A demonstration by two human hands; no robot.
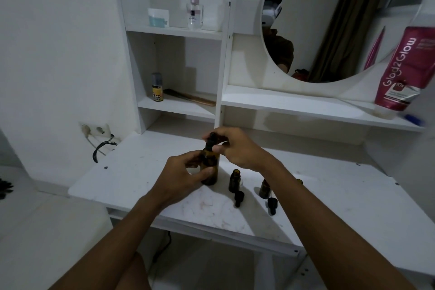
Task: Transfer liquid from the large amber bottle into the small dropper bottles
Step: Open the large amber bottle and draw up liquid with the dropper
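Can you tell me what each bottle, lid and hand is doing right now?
Large amber glass bottle: upright on the white desk, black dropper top on.
Left hand: wrapped around the large bottle's body.
Right hand: pinching the dropper top.
Small amber dropper bottle: upright, open.
Second small amber bottle: upright, partly hidden.
Two black dropper caps: off, lying on the desk.
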